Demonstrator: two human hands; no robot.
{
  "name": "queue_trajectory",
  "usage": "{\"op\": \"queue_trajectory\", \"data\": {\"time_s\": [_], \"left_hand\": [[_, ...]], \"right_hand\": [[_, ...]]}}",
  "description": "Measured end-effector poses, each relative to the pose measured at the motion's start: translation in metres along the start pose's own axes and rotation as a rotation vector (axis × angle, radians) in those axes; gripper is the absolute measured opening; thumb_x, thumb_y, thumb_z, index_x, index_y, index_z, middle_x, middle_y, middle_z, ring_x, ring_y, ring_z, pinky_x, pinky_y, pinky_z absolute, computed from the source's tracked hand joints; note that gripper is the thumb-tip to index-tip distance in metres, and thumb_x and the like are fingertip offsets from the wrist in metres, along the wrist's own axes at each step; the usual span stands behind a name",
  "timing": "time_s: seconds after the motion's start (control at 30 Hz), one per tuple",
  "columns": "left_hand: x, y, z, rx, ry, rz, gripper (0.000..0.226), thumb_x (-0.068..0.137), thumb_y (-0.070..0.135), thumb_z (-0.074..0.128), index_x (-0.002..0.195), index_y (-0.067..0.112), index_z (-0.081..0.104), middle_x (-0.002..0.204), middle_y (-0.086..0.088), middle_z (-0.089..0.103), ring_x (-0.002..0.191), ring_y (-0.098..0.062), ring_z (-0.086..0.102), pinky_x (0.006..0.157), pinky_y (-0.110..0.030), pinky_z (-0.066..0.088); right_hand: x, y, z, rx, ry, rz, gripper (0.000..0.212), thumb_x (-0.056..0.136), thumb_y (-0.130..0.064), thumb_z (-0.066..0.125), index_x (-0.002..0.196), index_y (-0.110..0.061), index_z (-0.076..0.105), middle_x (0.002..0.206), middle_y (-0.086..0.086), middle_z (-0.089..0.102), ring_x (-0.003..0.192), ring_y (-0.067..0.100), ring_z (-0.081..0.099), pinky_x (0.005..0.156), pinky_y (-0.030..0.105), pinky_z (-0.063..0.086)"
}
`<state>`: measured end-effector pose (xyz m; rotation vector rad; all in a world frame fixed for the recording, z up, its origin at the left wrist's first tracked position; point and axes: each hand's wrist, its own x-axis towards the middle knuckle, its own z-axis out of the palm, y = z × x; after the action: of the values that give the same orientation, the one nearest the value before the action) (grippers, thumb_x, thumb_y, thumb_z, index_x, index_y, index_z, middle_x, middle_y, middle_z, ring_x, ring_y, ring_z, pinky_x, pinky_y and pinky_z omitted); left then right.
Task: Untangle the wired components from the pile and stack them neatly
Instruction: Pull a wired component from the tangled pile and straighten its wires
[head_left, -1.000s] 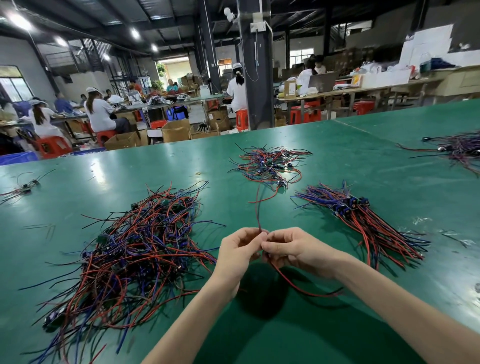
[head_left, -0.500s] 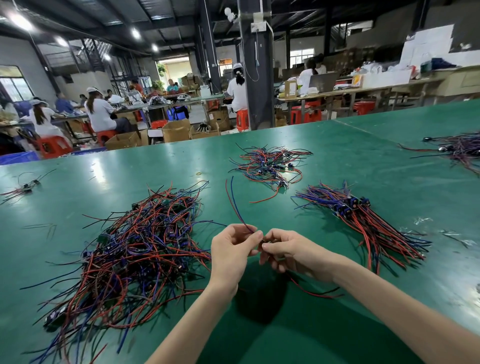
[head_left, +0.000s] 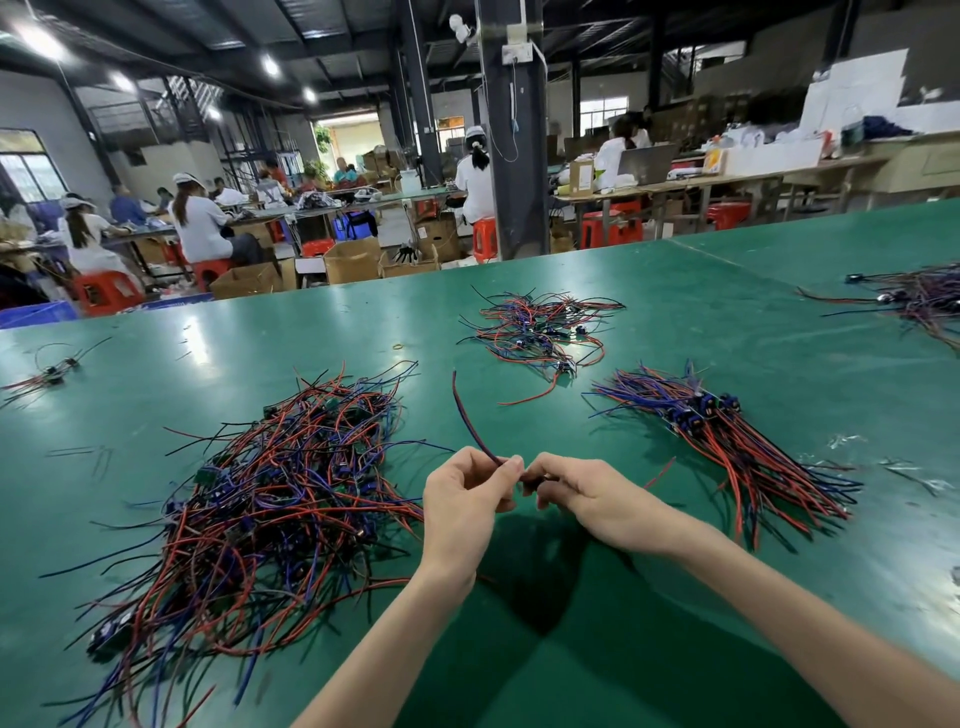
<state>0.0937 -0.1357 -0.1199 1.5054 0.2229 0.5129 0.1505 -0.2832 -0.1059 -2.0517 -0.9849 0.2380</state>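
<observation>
Your left hand (head_left: 462, 499) pinches the thin red-and-blue wired component (head_left: 469, 422), its free end arcing above the green counter (head_left: 675, 322). Your right hand (head_left: 597, 499) curls round its other end, mostly hidden. You hold it between the tangled pile of red, blue and black wires (head_left: 275, 493) and the neat fanned stack (head_left: 727, 441). Pull hard and a lead may tear loose. A trailing end could snag the pile or scatter the stack.

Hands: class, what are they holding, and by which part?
One wired piece, held between both. The left hand pinches its red and blue wires near their lower end; the right hand grips the dark end beside it.
</observation>
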Motion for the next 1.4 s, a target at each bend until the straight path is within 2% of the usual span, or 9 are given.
{"op": "queue_trajectory", "data": {"time_s": [0.13,0.23,0.53,0.7,0.87,0.97,1.07,1.27,1.4], "left_hand": [[-0.002,0.0,0.002,-0.006,0.004,-0.008,0.018,0.08,0.009,0.074,0.068,0.005,0.061,0.06,-0.001,0.062,0.054,-0.01,0.054,0.055,-0.02,0.051],[-0.001,0.001,0.002,-0.045,0.008,-0.044,0.017,0.079,0.009,0.074,0.069,0.005,0.061,0.062,-0.004,0.061,0.054,-0.011,0.054,0.056,-0.021,0.052],[-0.001,-0.001,0.003,-0.018,-0.021,-0.014,0.02,0.079,0.007,0.075,0.066,0.008,0.06,0.06,-0.003,0.06,0.054,-0.011,0.054,0.054,-0.019,0.049],[-0.002,-0.006,0.004,0.088,-0.025,0.049,0.023,0.079,0.01,0.075,0.066,0.004,0.058,0.061,-0.005,0.057,0.059,-0.016,0.047,0.061,-0.032,0.044],[-0.006,-0.004,0.005,0.235,0.019,0.216,0.025,0.081,0.013,0.074,0.065,0.006,0.056,0.06,-0.007,0.061,0.056,-0.018,0.05,0.058,-0.029,0.045],[-0.008,0.0,0.007,0.11,0.042,0.161,0.023,0.083,0.011,0.071,0.065,0.011,0.058,0.059,-0.003,0.059,0.055,-0.016,0.054,0.056,-0.023,0.048],[-0.008,0.002,0.008,0.01,0.037,0.086,0.02,0.086,0.012,0.068,0.07,0.004,0.058,0.063,-0.008,0.061,0.052,-0.014,0.054,0.058,-0.028,0.05],[0.004,0.006,0.0,-0.153,0.083,-0.047,0.017,0.087,0.011,0.066,0.073,0.004,0.059,0.061,-0.001,0.063,0.049,-0.008,0.051,0.053,-0.019,0.049],[0.008,0.002,-0.005,0.047,0.103,0.093,0.026,0.082,0.009,0.072,0.064,0.012,0.053,0.062,-0.003,0.055,0.057,-0.018,0.05,0.053,-0.019,0.047]], "right_hand": [[0.001,-0.001,0.002,0.036,0.06,0.035,0.014,0.095,-0.006,0.048,0.094,-0.01,0.062,0.086,-0.003,0.062,0.077,0.008,0.049,0.075,0.02,0.038],[0.001,-0.004,0.005,0.109,0.122,0.063,0.018,0.092,-0.011,0.052,0.079,-0.019,0.061,0.077,-0.003,0.061,0.069,0.007,0.046,0.069,0.021,0.037],[0.004,-0.004,0.008,0.353,0.155,0.126,0.03,0.086,-0.002,0.054,0.061,-0.017,0.062,0.058,0.003,0.061,0.054,0.01,0.052,0.059,0.023,0.043],[0.003,0.002,0.011,0.291,0.14,0.168,0.028,0.086,-0.011,0.056,0.06,-0.02,0.063,0.054,-0.003,0.059,0.051,0.009,0.047,0.056,0.024,0.038],[0.002,0.0,0.009,0.318,0.131,0.133,0.03,0.091,-0.013,0.057,0.062,-0.02,0.06,0.051,-0.006,0.054,0.049,0.009,0.041,0.052,0.023,0.033],[0.002,-0.004,0.007,0.316,0.142,0.105,0.029,0.09,-0.01,0.057,0.063,-0.02,0.059,0.052,-0.007,0.054,0.05,0.008,0.041,0.051,0.021,0.032],[0.002,-0.006,0.007,0.301,0.158,0.093,0.03,0.088,-0.007,0.057,0.061,-0.02,0.058,0.051,-0.006,0.054,0.048,0.004,0.042,0.05,0.017,0.033],[0.003,-0.003,0.007,0.314,0.171,0.109,0.033,0.086,-0.007,0.059,0.056,-0.021,0.058,0.055,0.0,0.056,0.052,0.009,0.048,0.055,0.023,0.034],[0.002,-0.007,0.008,0.348,0.158,0.122,0.023,0.077,-0.021,0.058,0.054,-0.023,0.06,0.058,0.006,0.056,0.057,0.017,0.045,0.054,0.026,0.033]]}}
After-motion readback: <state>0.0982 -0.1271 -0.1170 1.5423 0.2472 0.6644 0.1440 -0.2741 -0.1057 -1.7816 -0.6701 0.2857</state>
